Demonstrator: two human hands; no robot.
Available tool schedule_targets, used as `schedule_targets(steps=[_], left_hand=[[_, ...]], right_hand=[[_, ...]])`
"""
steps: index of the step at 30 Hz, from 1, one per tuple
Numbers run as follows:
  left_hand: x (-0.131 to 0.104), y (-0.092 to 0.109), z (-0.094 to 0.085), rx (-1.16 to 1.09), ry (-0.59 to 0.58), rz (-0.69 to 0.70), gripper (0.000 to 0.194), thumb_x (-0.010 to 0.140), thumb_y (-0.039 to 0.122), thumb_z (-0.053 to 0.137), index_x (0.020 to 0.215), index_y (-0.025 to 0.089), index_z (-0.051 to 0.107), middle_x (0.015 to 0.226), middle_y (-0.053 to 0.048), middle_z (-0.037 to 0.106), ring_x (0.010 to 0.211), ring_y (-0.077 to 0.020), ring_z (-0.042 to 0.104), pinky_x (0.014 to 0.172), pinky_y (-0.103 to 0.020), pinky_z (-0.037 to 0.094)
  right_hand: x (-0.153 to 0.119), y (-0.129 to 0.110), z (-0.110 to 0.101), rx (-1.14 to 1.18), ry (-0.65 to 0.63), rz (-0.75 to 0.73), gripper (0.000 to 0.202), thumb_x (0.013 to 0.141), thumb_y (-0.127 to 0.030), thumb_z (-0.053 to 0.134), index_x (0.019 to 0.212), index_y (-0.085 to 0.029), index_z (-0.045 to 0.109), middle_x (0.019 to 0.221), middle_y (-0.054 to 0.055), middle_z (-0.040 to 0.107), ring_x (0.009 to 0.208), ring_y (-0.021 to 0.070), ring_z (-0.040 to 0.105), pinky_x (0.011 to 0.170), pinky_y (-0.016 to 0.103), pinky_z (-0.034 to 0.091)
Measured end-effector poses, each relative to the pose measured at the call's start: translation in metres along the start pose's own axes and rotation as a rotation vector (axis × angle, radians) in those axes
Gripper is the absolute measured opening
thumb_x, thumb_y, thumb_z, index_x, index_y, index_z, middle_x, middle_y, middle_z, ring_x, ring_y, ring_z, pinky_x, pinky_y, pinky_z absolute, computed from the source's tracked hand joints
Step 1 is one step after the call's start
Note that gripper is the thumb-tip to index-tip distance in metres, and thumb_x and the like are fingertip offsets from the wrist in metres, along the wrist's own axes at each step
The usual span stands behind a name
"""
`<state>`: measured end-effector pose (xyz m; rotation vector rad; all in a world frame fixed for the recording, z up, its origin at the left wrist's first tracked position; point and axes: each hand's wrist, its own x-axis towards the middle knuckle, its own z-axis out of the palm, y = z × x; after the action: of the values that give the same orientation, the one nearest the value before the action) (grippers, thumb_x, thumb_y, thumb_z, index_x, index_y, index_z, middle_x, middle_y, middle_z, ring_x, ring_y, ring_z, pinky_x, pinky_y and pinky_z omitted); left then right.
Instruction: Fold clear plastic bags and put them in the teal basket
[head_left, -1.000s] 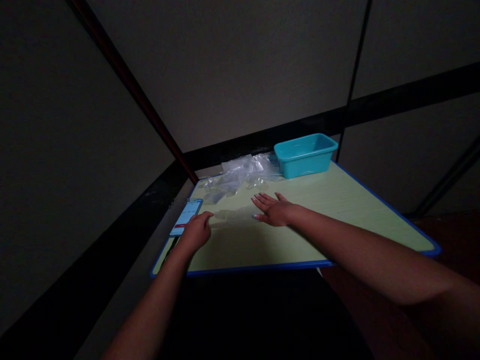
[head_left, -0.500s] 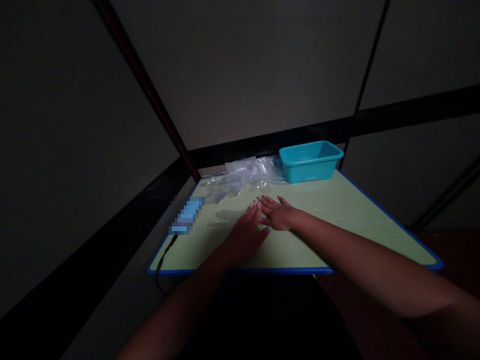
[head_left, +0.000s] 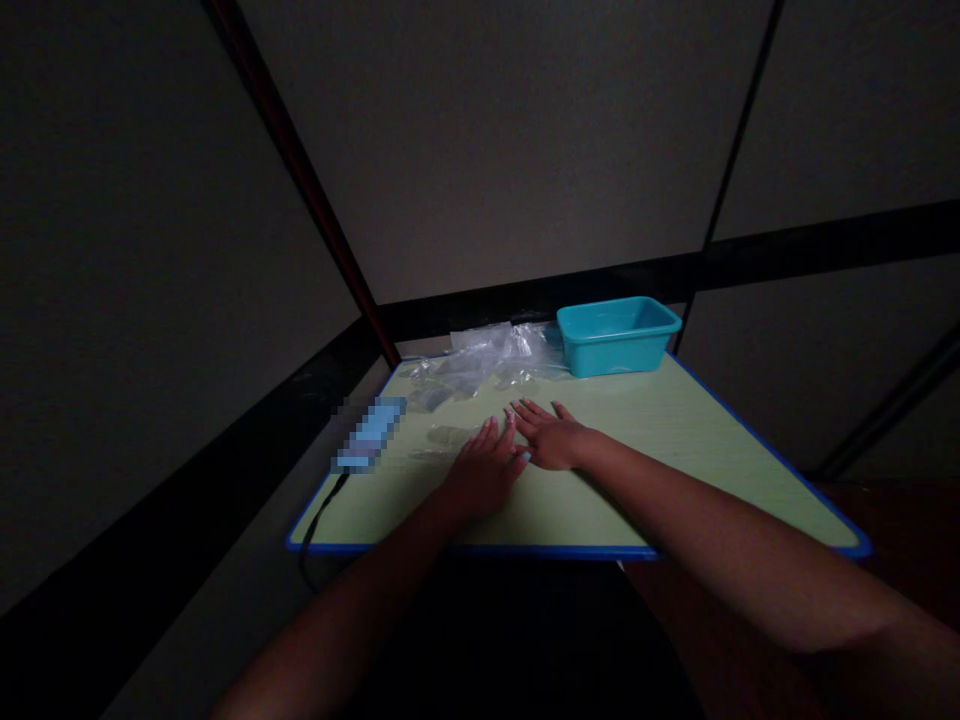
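A clear plastic bag (head_left: pixel 448 438) lies flat on the pale green table, partly covered by my left hand (head_left: pixel 489 468). That hand rests palm down with its fingers stretched out and spread. Close beside it, my right hand (head_left: pixel 553 438) is also palm down, fingers extended to the left, at the bag's right end. The fingertips of both hands nearly meet. How far the bag runs beneath them is hidden. Behind the hands is a loose heap of clear plastic bags (head_left: pixel 487 355).
A turquoise plastic basin (head_left: pixel 619 345) stands at the table's back right. At the left edge lies a blurred-out blue device (head_left: pixel 373 435) with a black cord (head_left: pixel 322 512). The table (head_left: pixel 697 480) has a blue rim and stands against dark-banded wall panels.
My left hand has shifted slightly left over the bag, its fingers more spread. The right hand stays almost in place. The whole view has tilted a little.
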<state>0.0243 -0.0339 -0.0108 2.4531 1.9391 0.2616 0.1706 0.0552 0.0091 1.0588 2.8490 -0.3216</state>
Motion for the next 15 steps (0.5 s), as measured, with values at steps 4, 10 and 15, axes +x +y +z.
schedule_targets(steps=[4, 10, 15], left_hand=[[-0.009, -0.015, -0.002, 0.014, -0.024, -0.033, 0.053, 0.095, 0.038, 0.025, 0.142, 0.013, 0.025, 0.147, -0.016, 0.027, 0.137, -0.0262, 0.018, 0.108, -0.048, 0.026], [-0.025, -0.048, -0.01, 0.041, -0.124, -0.103, 0.053, 0.095, 0.036, 0.02, 0.142, 0.011, 0.025, 0.149, -0.016, 0.02, 0.138, -0.0241, 0.013, 0.109, -0.045, 0.023], [-0.037, -0.077, -0.013, 0.072, -0.132, -0.188, 0.057, 0.094, 0.036, 0.02, 0.142, 0.006, 0.022, 0.149, -0.019, 0.018, 0.138, -0.0249, 0.016, 0.107, -0.048, 0.025]], right_hand=[[0.001, 0.0, 0.001, 0.044, -0.003, -0.003, 0.071, 0.087, -0.056, 0.028, 0.147, -0.023, 0.007, 0.152, 0.005, 0.003, 0.139, 0.0249, -0.001, 0.107, 0.058, 0.002], [0.002, 0.0, 0.001, 0.092, 0.009, 0.014, 0.074, 0.086, -0.06, 0.03, 0.146, -0.024, 0.009, 0.152, 0.005, 0.005, 0.138, 0.0257, -0.002, 0.107, 0.057, 0.001], [0.002, 0.001, 0.002, 0.075, -0.008, 0.001, 0.076, 0.086, -0.061, 0.026, 0.147, -0.02, 0.006, 0.152, 0.006, 0.001, 0.139, 0.0242, -0.003, 0.107, 0.057, 0.002]])
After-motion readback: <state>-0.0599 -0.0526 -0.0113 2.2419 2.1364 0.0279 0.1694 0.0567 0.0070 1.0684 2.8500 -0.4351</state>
